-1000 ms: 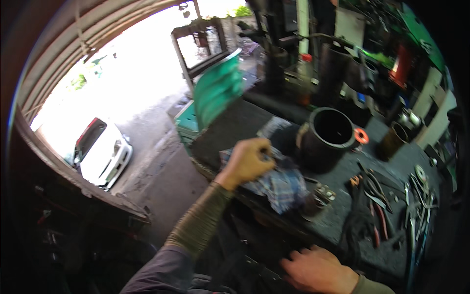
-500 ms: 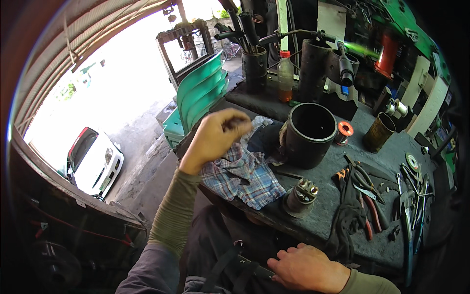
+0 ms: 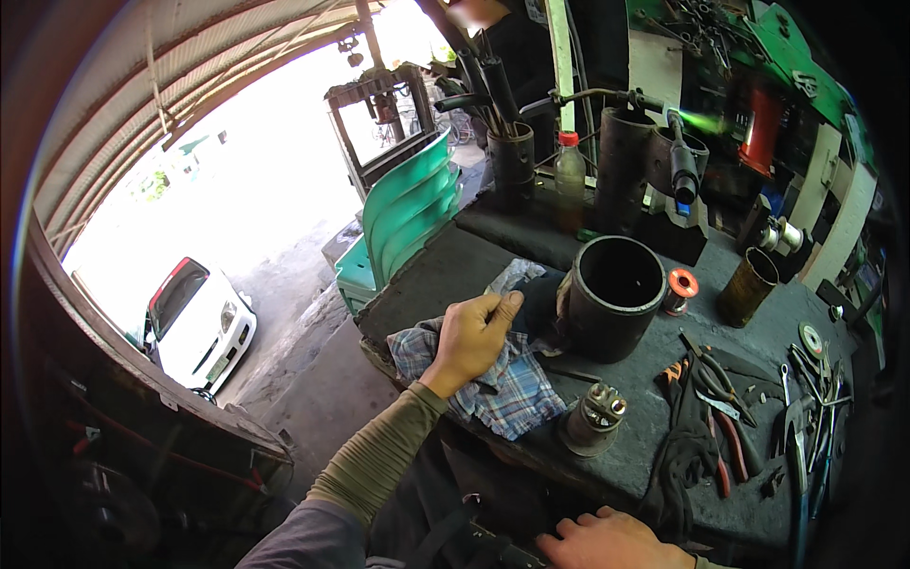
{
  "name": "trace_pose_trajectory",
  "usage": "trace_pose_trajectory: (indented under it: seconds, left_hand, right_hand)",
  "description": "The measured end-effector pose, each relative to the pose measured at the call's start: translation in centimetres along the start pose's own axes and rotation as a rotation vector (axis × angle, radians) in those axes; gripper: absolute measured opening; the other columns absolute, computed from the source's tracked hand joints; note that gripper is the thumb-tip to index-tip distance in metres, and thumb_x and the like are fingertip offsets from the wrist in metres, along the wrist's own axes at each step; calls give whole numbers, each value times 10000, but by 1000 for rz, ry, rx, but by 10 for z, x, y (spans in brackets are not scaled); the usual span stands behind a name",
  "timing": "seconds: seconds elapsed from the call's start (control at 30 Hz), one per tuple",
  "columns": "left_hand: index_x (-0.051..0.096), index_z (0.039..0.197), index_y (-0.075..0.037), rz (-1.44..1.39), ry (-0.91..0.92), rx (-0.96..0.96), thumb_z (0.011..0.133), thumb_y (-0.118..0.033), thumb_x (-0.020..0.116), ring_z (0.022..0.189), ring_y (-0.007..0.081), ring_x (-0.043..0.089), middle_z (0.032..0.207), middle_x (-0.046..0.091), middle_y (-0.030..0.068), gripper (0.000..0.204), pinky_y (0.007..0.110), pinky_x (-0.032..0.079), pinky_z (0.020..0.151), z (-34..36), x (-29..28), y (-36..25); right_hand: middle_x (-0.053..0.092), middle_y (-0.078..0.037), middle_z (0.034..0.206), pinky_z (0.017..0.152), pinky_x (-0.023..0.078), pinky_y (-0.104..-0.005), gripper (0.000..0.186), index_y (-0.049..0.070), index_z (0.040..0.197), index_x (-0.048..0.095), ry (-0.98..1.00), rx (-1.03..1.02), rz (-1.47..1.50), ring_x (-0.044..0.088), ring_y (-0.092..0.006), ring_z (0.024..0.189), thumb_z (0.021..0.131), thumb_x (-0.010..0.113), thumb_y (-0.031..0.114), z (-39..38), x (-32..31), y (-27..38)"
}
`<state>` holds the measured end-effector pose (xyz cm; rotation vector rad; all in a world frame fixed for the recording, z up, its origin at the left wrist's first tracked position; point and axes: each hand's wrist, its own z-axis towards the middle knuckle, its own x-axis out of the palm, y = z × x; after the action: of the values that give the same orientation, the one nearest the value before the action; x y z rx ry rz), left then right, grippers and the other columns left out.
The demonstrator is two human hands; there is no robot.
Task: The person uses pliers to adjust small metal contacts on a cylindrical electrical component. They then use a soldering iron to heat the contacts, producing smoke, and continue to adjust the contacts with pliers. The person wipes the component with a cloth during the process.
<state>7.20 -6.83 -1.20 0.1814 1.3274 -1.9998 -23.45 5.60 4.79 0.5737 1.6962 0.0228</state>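
Observation:
My left hand [image 3: 472, 343] is closed over the blue plaid cloth [image 3: 517, 394], its thumb pressed along the curled fingers. What it pinches, if anything, is hidden. Low in the picture, my right hand [image 3: 614, 542] lies palm down by my lap with its fingers apart, partly cut off by the lower edge. A metal part with several prongs on top [image 3: 597, 417] stands upright on the workbench [image 3: 559, 472], to the right of the cloth. Behind it rests a wide black metal cylinder [image 3: 614, 322], open at the top.
A solder spool [image 3: 680, 288] and a rusty can [image 3: 746, 289] stand right of the cylinder. Pliers [image 3: 732, 441] and other hand tools lie at the right. Farther back, a lit torch [image 3: 682, 166] gives a green flame near a red-capped bottle [image 3: 569, 180]. Green stacked chairs [image 3: 403, 213] adjoin the bench.
My left hand has come down and to the right, from raised above the cloth to over its middle. The view has shifted, and my right hand sits lower in it.

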Motion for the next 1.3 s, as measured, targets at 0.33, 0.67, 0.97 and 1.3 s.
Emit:
trace_pose_trajectory:
  seconds: [0.33, 0.67, 0.97, 1.3]
  left_hand:
    - [730, 876, 39, -59, -38, -82, 1093, -389, 684, 674, 105, 549, 671, 616, 92, 482, 353, 481, 640, 2, -2, 6]
    - [683, 844, 34, -46, 6, -61, 1079, -385, 700, 601, 249, 545, 670, 599, 173, 481, 421, 449, 614, -1, -3, 14]
    - [713, 905, 41, -108, 25, -91, 1068, -344, 727, 635, 168, 541, 696, 632, 141, 419, 375, 458, 623, -1, -2, 13]
    - [719, 986, 40, -112, 13, -110, 1062, -286, 737, 659, 101, 497, 695, 585, 82, 335, 341, 437, 611, -6, -11, 6]
  right_hand:
    - [741, -174, 992, 843, 579, -512, 239, 64, 1044, 724, 60, -63, 38, 749, -370, 942, 956, 726, 286, 14, -9, -5]
    - [729, -196, 1027, 866, 579, -527, 309, 48, 1104, 705, 191, -42, 152, 737, -419, 971, 944, 772, 303, 1, -14, -1]
    - [734, -213, 1038, 865, 586, -532, 307, 35, 1104, 705, 220, -32, 192, 742, -430, 974, 956, 764, 297, 10, -17, 1]
    - [750, -215, 1041, 868, 594, -526, 324, 35, 1127, 717, 241, -38, 195, 750, -419, 992, 952, 763, 304, 14, -10, 6]
